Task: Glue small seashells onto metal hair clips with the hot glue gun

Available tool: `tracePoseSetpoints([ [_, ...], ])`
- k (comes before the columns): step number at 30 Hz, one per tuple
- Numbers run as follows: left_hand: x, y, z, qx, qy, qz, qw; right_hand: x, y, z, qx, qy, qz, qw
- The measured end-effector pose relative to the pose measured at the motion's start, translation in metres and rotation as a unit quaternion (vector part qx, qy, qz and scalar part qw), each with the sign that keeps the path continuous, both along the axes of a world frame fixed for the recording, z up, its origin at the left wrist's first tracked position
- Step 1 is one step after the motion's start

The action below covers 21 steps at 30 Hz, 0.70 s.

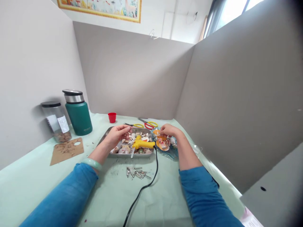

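My left hand [119, 134] hovers over the left part of a metal tray [102, 137] of seashells, thumb and fingertips pinched together. Whatever sits in that pinch is too small to make out. Over a blue glass dish [172, 154] on the right, my right hand [169, 130] has its fingers closed and pointing down at orange, shell-decorated pieces [163, 144]. What its fingertips grip, if anything, cannot be made out. A yellow hot glue gun [143, 144] lies across the tray on the shells, its clear glue stick jutting over the front rim.
Metal hair clips [138, 172] lie in front of the tray, beside a black cord [144, 187]. Scissors [151, 124] and a red cup [112, 118] are behind. Leftward stand a green bottle [79, 117], a jar [56, 121] and cardboard [67, 151]. Grey partitions [132, 72] surround the table.
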<state>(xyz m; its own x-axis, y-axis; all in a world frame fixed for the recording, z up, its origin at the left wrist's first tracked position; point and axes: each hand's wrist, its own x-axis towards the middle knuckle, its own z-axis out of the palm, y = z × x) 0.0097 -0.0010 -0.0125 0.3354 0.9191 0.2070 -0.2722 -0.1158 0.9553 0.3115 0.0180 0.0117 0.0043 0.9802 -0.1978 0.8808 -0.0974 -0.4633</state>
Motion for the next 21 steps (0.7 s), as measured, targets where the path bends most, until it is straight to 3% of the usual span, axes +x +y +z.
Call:
tracePoseSetpoints([
  [5, -0.001, 0.002, -0.001, 0.002, 0.004, -0.002, 1.000, 0.004, -0.007, 0.003, -0.030, 0.035, -0.035, 0.998],
  [11, 0.000, 0.001, 0.000, 0.004, 0.009, -0.001, 1.000, 0.005, -0.017, 0.014, -0.015, 0.049, -0.062, 0.997],
  [21, 0.000, -0.001, 0.001, 0.004, 0.020, 0.007, 1.000, -0.004, -0.011, 0.010, 0.042, 0.005, -0.012, 0.999],
])
